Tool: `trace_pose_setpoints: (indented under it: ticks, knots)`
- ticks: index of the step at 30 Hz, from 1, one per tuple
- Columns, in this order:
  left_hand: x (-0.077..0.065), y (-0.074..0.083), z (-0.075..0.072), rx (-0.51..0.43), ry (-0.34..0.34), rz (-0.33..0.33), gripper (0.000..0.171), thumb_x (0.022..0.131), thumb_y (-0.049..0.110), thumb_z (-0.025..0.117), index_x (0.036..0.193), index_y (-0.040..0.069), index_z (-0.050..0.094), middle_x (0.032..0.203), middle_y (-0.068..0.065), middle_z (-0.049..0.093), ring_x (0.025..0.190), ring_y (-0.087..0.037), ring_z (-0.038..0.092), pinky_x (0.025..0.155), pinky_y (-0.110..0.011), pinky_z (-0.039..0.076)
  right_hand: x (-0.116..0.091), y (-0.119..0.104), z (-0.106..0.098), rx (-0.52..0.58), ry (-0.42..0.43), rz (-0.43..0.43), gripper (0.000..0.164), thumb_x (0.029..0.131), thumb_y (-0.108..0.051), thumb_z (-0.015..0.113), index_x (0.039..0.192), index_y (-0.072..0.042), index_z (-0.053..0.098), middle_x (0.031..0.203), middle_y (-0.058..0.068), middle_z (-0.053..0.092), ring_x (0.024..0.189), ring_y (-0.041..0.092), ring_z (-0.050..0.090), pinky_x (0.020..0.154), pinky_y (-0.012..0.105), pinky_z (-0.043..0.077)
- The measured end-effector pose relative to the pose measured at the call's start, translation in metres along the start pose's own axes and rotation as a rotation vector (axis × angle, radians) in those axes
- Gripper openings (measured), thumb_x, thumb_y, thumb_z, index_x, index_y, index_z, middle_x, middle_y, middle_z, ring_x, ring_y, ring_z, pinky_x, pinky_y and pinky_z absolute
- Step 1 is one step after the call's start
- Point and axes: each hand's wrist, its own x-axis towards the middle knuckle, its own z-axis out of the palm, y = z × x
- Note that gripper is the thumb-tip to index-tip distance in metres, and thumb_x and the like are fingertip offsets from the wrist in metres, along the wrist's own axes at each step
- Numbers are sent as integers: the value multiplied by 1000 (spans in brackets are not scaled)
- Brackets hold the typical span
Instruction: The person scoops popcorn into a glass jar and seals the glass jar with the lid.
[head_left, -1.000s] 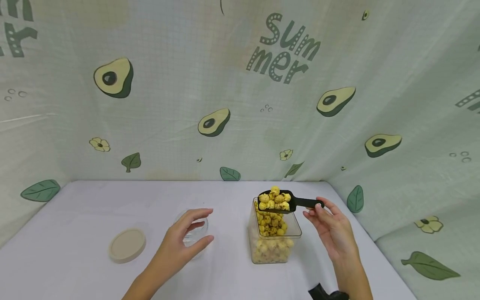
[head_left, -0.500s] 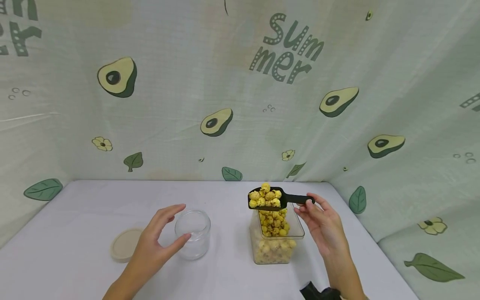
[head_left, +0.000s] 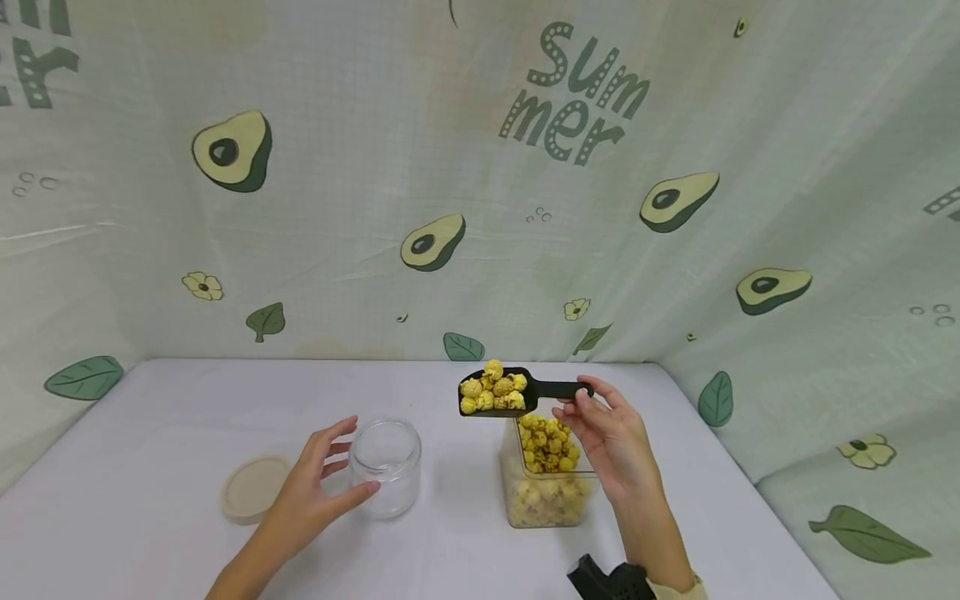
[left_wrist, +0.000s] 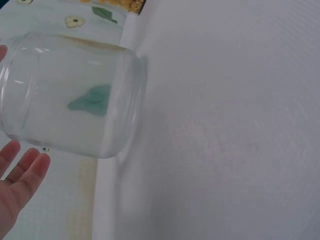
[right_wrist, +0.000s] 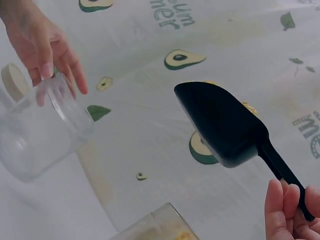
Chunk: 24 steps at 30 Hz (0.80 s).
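Observation:
My right hand (head_left: 611,433) pinches the handle of a black scoop (head_left: 551,389), seen from below in the right wrist view. Yellow popcorn (head_left: 495,390) is heaped in the scoop, which is level above the table between the jar and the popcorn container. A clear, lidless jar (head_left: 386,471) stands upright, with no contents visible. Around its left side my left hand (head_left: 311,483) is spread, thumb in front and fingers behind, close to the glass. Below the right hand is a clear square container (head_left: 543,504) of popcorn, its right rim partly hidden by that hand.
A round beige lid (head_left: 255,490) lies on the white table (head_left: 187,417), left of the jar and partly behind the left hand. A printed cloth (head_left: 337,167) hangs along the back and sides. A black device (head_left: 611,579) is strapped to the right wrist.
My right hand has carried the loaded scoop leftward, from over the square container toward the jar. My left hand drew back left, uncovering the jar, then edged slightly back toward it.

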Motion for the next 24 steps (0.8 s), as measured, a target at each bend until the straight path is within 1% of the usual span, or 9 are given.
trace_pose_setpoints:
  ticks: [4, 8, 11, 13, 15, 19, 21, 24]
  knots:
    - [-1, -4, 1, -33, -14, -58, 72, 73, 16, 79, 135, 9, 41, 128, -9, 46, 104, -3, 47, 86, -18, 50, 3, 3, 10, 20, -21, 9, 15, 94, -7, 53, 108, -9, 51, 86, 0, 60, 75, 7, 61, 82, 24, 55]
    - [0, -6, 3, -75, -34, -121, 71, 73, 17, 79, 133, 5, 42, 128, -8, 46, 105, -9, 47, 86, -17, 50, 5, 6, 18, 32, -34, 5, 12, 94, -5, 52, 105, -10, 53, 83, 0, 61, 75, 7, 61, 81, 24, 55]
    - [1, -7, 3, -89, -44, -157, 69, 74, 20, 79, 131, 5, 43, 127, -8, 46, 106, -14, 49, 87, -17, 49, 6, 9, 22, 40, -47, 5, 12, 94, -4, 52, 104, -10, 54, 83, 0, 62, 75, 8, 62, 80, 24, 55]
    - [1, -7, 3, -92, -47, -168, 67, 74, 20, 79, 129, 5, 45, 127, -8, 47, 105, -16, 49, 88, -17, 49, 7, 11, 24, 53, -50, 12, 13, 94, -2, 51, 103, -10, 54, 83, 0, 62, 75, 9, 62, 80, 24, 55]
    - [1, -8, 3, -84, -47, -170, 65, 74, 21, 79, 128, 6, 46, 127, -7, 48, 105, -15, 50, 88, -18, 49, 8, 13, 25, 70, -47, 18, 14, 94, -1, 50, 103, -10, 54, 80, 0, 63, 74, 9, 62, 79, 24, 55]
    - [2, -8, 5, -65, -35, -170, 64, 73, 21, 80, 127, 6, 47, 124, -6, 49, 102, -5, 49, 87, -19, 50, 7, 16, 26, 83, -29, 31, 14, 94, -1, 50, 104, -10, 53, 80, 1, 63, 73, 9, 61, 78, 24, 56]
    - [2, -7, 6, -63, -28, -174, 64, 73, 21, 80, 126, 6, 48, 123, -6, 49, 101, -2, 48, 87, -19, 50, 6, 18, 27, 78, -23, 34, 13, 94, -2, 51, 105, -9, 53, 83, 1, 62, 73, 8, 60, 79, 24, 55]
    - [2, -5, 8, -57, -30, -189, 65, 73, 23, 80, 126, 7, 48, 124, -5, 49, 102, -6, 49, 87, -20, 50, 4, 19, 27, 63, -16, 38, 16, 93, -3, 52, 108, -6, 50, 85, 1, 62, 73, 8, 59, 79, 24, 55]
